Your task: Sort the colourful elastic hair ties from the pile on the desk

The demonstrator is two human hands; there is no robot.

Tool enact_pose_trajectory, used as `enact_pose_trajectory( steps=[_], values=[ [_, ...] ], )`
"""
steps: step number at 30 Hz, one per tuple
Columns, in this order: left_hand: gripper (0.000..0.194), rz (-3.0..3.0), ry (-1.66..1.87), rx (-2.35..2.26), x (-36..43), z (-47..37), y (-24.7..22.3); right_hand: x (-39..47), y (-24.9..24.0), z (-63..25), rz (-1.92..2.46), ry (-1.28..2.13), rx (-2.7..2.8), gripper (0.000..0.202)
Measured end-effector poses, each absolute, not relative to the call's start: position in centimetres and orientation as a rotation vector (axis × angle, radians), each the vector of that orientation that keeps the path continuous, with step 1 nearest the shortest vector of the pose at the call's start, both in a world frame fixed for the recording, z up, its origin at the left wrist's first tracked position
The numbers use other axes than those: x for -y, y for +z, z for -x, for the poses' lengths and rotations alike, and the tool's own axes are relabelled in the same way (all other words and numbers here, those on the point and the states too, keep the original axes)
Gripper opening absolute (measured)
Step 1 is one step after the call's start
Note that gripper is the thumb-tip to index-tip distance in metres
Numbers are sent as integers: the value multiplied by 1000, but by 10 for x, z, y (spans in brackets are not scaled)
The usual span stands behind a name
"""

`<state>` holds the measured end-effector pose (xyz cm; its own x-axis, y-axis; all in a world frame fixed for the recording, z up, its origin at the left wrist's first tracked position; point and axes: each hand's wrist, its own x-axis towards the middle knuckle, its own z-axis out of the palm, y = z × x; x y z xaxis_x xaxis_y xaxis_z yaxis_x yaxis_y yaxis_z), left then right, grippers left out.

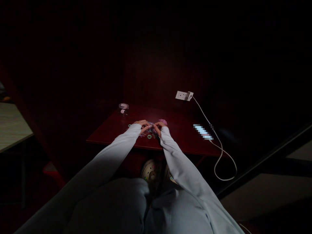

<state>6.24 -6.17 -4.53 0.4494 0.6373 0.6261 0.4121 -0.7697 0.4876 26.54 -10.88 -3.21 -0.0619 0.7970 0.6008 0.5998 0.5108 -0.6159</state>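
Observation:
Over the dark red table (180,138), my left hand (144,125) and my right hand (159,126) meet fingertip to fingertip. Both have their fingers pressed together on something too small and dim to make out. Around and under them lie several small purple and clear bits. A small light green ring (149,136) rests just below the hands near the table's front edge, and another green ring (129,125) shows left of my left hand. A pink frilly item (163,122) sits right behind my right hand.
A clear round container (123,109) stands at the table's back left. At the right lies a phone (203,132) with a blurred screen, its white cable (220,144) looping past the edge to a wall socket (184,96). Shoes (151,170) show below the table.

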Motion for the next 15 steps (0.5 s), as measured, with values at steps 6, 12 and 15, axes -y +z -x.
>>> enact_pose_trajectory(
  steps=[6,12,15],
  values=[
    [21,-2422,1234,-902,57,-63,-49,107,-35,-266,1147,267,1760,25],
    [24,-2425,1236,-875,54,-64,-52,106,-36,-265,1171,249,1777,28],
    [23,-2421,1224,-881,54,-63,-51,107,-35,-265,1187,240,1785,31]
  ],
)
